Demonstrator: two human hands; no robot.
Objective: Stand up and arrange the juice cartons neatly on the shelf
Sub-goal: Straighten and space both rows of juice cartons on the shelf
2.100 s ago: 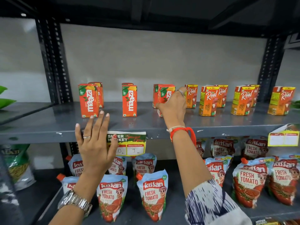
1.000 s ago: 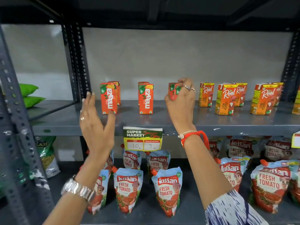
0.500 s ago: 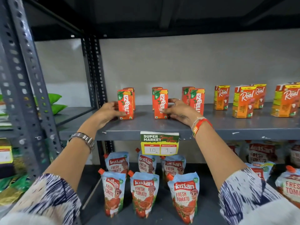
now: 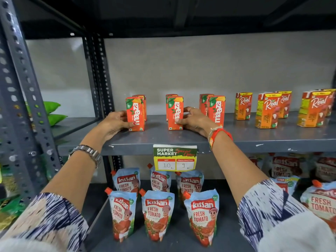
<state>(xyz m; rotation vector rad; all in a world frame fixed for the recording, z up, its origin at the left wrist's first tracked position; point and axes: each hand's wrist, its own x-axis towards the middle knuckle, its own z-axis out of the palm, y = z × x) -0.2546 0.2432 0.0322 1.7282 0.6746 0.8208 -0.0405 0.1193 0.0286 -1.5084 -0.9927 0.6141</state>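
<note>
Orange Maaza juice cartons stand upright in three front-and-back pairs on the grey shelf (image 4: pixel 236 137). My left hand (image 4: pixel 116 122) grips the left front carton (image 4: pixel 135 113) from its left side. My right hand (image 4: pixel 194 120) holds the middle front carton (image 4: pixel 175 113) from its right side, thumb on its face. The right Maaza pair (image 4: pixel 216 110) stands untouched beside my right wrist. Further right, several orange-yellow Real cartons (image 4: pixel 267 111) stand upright, spaced in loose pairs.
A price tag (image 4: pixel 175 157) hangs from the shelf's front edge. Kissan tomato pouches (image 4: pixel 157 213) fill the shelf below. A perforated grey upright (image 4: pixel 21 99) stands close at left, with green packs (image 4: pixel 54 113) on the neighbouring shelf.
My right hand left the right Maaza carton and moved left to the middle front carton. My left hand came up from below the shelf and took the left front carton. The view shifted left.
</note>
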